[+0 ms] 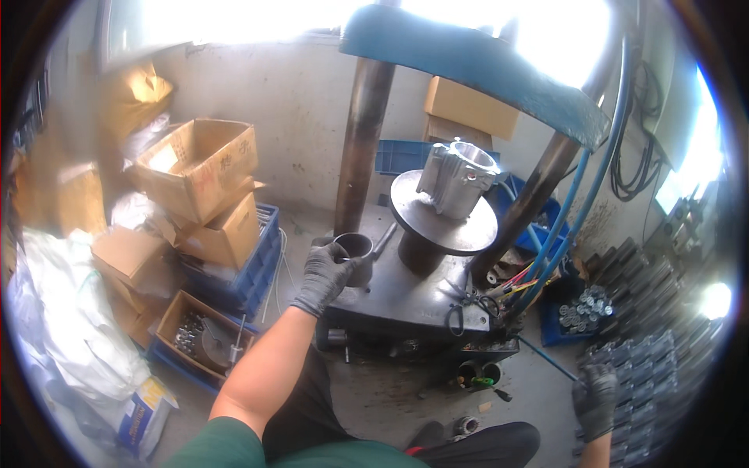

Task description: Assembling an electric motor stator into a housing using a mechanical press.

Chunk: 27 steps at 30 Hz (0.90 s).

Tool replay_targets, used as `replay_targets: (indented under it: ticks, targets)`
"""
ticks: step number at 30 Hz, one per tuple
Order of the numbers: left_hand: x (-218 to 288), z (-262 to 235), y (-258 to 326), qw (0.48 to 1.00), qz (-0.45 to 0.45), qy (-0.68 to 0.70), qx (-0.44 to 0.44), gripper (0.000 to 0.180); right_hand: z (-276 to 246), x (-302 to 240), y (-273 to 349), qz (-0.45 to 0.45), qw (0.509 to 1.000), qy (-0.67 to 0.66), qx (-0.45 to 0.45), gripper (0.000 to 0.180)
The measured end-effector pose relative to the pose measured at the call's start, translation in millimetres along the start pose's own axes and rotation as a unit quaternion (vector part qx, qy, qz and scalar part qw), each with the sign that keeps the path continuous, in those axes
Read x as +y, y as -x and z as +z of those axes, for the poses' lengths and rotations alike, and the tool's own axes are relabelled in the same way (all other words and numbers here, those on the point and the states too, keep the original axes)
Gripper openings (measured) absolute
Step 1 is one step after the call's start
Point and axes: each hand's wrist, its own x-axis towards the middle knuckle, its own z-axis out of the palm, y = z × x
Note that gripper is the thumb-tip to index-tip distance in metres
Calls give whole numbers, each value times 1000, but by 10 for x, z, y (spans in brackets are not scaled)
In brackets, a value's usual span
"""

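Head view: left hand [321, 274], grey-gloved, fingers curled round rim of dark steel sleeve [355, 256], gripping it at near-left corner of press base [406, 300]. Sleeve short, hollow, upright, dull grey. Aluminium housing [458, 175] sits on round press table [445, 212] beyond. Right hand [597, 399] low among stacked castings [651, 351], fingers loosely bent, hold unclear.

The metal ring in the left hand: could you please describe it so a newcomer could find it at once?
Start at the press with its two steel columns and blue top beam. On the left of its dark base plate, the gloved left hand grips a short, dark metal ring. Unlike the pale, shiny casting on the round table, it is dull, plain and hollow.
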Motion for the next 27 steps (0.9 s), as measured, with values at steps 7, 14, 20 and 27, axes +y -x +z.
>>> replay_targets:
  ticks: [7, 14, 20, 27]
  targets:
    - [123, 60, 113, 987, 56, -142, -49, 41, -224, -1426, -1006, -90, 958, -265, -61, 33]
    - [346, 367, 341, 955, 226, -180, 70, 35, 451, -1731, -2663, 35, 827, -560, -31, 51]
    - [370, 949, 738, 941, 310, -62, -120, 36, 619, -1908, -3857, 241, 648, -673, -265, 61]
    - [511, 1157, 823, 863, 357, -54, -354, 29, 886, -2009, -3930, 281, 591, -726, -211, 38]
